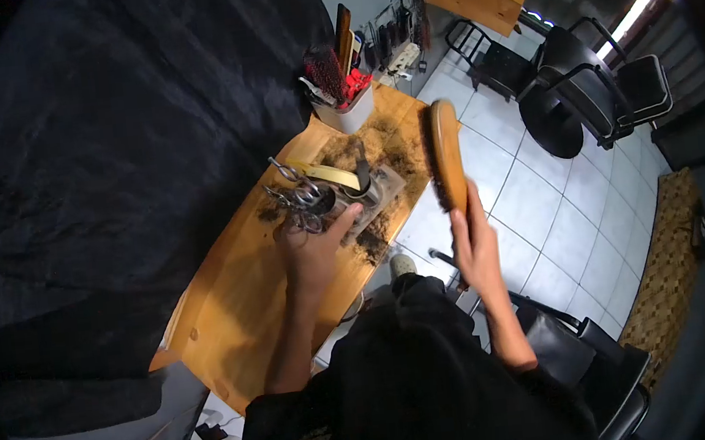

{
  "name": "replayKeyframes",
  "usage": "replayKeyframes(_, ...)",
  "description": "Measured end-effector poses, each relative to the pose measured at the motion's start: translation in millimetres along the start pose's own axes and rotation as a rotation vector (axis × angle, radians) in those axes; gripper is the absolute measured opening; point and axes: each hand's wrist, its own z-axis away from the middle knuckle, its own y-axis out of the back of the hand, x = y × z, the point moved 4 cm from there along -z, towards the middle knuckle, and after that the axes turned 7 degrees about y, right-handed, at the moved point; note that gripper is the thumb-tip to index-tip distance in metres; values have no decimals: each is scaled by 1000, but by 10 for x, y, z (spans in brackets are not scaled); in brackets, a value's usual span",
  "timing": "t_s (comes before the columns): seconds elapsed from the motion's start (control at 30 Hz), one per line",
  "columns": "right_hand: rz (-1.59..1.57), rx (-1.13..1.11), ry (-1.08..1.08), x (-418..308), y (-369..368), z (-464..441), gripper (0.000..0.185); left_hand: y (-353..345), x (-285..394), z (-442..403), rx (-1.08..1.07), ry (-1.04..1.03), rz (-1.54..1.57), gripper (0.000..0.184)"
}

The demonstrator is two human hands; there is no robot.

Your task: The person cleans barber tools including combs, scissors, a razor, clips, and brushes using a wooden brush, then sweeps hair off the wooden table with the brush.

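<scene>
My right hand (476,246) grips a long wooden-backed brush (448,156) by its lower end, dark bristles facing left, just off the table's right edge. My left hand (312,245) is closed around a clear holder (380,196) over the wooden table. Several metal scissors (303,195) stand in it with their finger loops up, along with a pale yellow strip-like tool (327,173) and a dark upright handle (361,164). Dark hair clippings (400,143) lie scattered on the wood around the holder.
On the table (233,303) stands a white container (348,117) with brushes, combs and red clips. A dark cloth (107,142) hangs along the left. Black chairs (581,83) stand on the tiled floor (550,201), with another chair (568,343) close at lower right.
</scene>
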Motion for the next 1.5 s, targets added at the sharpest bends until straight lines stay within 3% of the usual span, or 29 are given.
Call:
replayKeyframes(0.17, -32, -175, 4, 145, -450, 387, 52, -68, 267, -114, 113, -84, -221, 22)
replayKeyframes(0.23, 6, -191, 198, 171, -580, 555, 55, -75, 227, -245, 98, -59, -222, 23)
replayKeyframes(0.27, 20, -264, 178, 172, -583, 625, 56, -50, 137, -349, 105, -123, -272, 24)
replayKeyframes(0.37, 34, -361, 261, 121, -493, 640, 54, -38, 118, -486, 112, -179, -172, 25)
replayKeyframes(0.4, 13, -259, 325, 98, -436, 590, 52, -35, -122, -635, 79, -226, -11, 25)
replayKeyframes(0.43, 17, -152, 327, 153, -412, 522, 51, -47, -90, -648, 55, -235, -9, 25)
replayKeyframes(0.53, -54, -76, 23, 126, -306, 202, 50, -75, -52, -648, -13, -227, 43, 24)
replayKeyframes(0.63, 50, -109, 239, 172, -479, 193, 52, -139, -60, -675, -36, -211, 93, 19)
replayKeyframes(0.7, -6, -195, 165, 125, -583, 376, 54, -142, -39, -682, -4, -237, -27, 13)
replayKeyframes(0.77, 55, -283, 287, 28, -534, 505, 52, -109, 21, -675, 35, -203, -40, 14)
replayKeyframes(0.87, 121, -374, 243, -168, -393, 572, 52, -56, -20, -686, 46, -213, 60, 16)
replayKeyframes(0.97, 47, -299, 99, -122, -106, 542, 51, 32, 114, -564, 66, -389, -295, 25)
replayKeyframes(1.0, -24, -259, -80, -37, 17, 531, 49, 59, 107, -579, -55, -347, -139, 28)
replayKeyframes(1.03, 3, -96, 63, 10, 139, 505, 45, 96, 144, -550, -120, -342, -188, 30)
replayKeyframes(1.1, -253, -109, -87, 166, 346, 413, 44, 167, 254, -415, -269, -324, -282, 32)
replayKeyframes(1.13, -261, -179, -98, 108, 421, 354, 44, 220, 152, -373, -341, -188, -327, 38)
replayKeyframes(1.17, -268, -245, -104, 52, 473, 279, 44, 219, 129, -301, -394, -220, -291, 39)
replayKeyframes(1.2, -157, -267, 74, 1, 484, 216, 44, 209, 107, -225, -445, -252, -254, 40)
replayKeyframes(1.3, 126, -558, -1, -192, 455, 73, 44, 124, -76, -94, -697, -473, 35, 38)
replayKeyframes(1.33, 66, -538, 94, -208, 410, 17, 44, 135, -22, 12, -701, -540, -7, 36)
replayKeyframes(1.43, 187, -649, 91, -277, 272, -223, 45, 138, 118, 254, -724, -647, -59, 28)
replayKeyframes(1.5, 283, -576, 208, -275, 211, -389, 46, 132, 116, 319, -721, -675, -81, 25)
